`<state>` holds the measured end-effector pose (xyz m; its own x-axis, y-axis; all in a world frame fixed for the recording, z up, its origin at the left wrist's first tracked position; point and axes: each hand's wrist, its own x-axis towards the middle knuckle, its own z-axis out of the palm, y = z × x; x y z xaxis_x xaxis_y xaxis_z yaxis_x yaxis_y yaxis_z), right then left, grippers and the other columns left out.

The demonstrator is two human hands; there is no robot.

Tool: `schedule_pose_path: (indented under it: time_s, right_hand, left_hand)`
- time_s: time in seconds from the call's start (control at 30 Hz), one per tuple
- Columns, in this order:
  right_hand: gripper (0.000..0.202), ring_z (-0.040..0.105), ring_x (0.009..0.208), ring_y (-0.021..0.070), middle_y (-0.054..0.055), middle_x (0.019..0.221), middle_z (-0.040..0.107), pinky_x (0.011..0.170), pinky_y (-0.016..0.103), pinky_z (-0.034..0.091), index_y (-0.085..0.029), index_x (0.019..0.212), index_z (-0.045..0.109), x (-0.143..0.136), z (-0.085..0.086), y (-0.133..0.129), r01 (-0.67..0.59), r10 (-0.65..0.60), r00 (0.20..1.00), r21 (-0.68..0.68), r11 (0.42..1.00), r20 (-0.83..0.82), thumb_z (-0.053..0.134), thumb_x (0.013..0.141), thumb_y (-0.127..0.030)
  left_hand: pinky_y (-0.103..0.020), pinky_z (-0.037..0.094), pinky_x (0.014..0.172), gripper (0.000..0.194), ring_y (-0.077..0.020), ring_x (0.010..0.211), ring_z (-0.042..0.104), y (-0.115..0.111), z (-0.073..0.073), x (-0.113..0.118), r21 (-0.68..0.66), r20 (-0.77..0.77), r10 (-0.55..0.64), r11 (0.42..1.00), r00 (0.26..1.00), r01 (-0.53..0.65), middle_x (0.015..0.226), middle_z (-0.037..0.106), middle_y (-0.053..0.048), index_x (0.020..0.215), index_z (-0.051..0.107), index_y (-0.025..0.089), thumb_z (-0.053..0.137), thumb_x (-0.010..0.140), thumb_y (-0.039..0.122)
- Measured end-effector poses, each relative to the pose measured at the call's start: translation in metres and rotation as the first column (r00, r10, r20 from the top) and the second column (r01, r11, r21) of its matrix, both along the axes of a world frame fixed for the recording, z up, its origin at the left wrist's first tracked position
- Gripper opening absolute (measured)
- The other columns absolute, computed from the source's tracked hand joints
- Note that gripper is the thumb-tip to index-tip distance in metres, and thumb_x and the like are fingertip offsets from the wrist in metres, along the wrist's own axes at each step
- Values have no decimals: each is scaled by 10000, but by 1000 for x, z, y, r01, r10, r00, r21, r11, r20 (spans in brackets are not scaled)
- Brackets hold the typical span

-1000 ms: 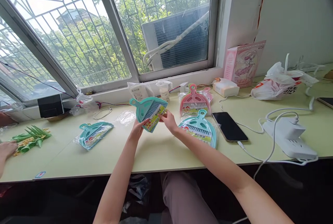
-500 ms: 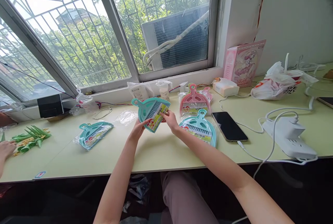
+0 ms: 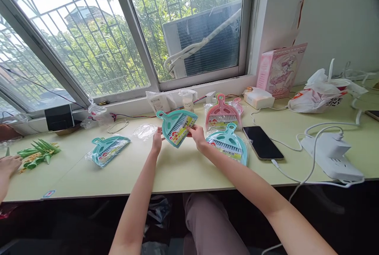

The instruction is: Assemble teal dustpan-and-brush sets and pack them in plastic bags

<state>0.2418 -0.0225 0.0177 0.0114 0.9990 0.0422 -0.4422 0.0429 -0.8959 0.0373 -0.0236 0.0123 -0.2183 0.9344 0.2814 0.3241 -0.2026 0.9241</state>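
A teal dustpan-and-brush set [image 3: 179, 126] with a yellow-green label is held up over the table, tilted, its handle pointing up and left. My right hand [image 3: 197, 135] pinches its right edge, thumb on the label side. At its lower left edge is my left hand [image 3: 157, 141], fingers closed on the rim and partly hidden behind it. Another teal set [image 3: 227, 144] lies just right of my right hand, with pink sets [image 3: 222, 115] behind it. Further left rests one more teal set [image 3: 109, 150] in clear wrapping.
A phone [image 3: 262, 143], a white power strip [image 3: 328, 156] and cables lie on the right. Crumpled clear plastic [image 3: 145, 131] is left of centre. At far left, another person's hand [image 3: 10, 165] is by green pieces [image 3: 41, 153]. A pink box [image 3: 281, 71] stands near the wall.
The held dustpan set has shifted slightly right. My left thumb has moved off its front to the left edge, while my right hand keeps its grip.
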Motion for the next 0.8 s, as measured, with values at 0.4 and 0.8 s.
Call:
schedule_pose_path:
  time_s: [0.4, 0.8]
  right_hand:
    - [64, 719, 633, 152, 33, 757, 754, 679, 300, 651, -128, 785, 652, 2, 2, -2, 21, -20, 1000, -60, 998, 13, 663, 849, -131]
    - [70, 713, 614, 149, 37, 776, 751, 644, 295, 645, -132, 778, 650, 1, 1, -2, 42, -39, 998, -79, 996, 40, 669, 843, -119]
  left_hand:
    - [-545, 328, 1127, 434, -360, 1386, 417, 4, -20, -24, -98, -857, 133, 907, 498, -410, 1473, 498, -159, 1348, 576, 155, 405, 974, 292]
    - [-412, 449, 1028, 348, -321, 1241, 543, 12, -24, -12, 64, -851, 90, 996, 517, -69, 1317, 617, -149, 1181, 680, 153, 604, 851, 229]
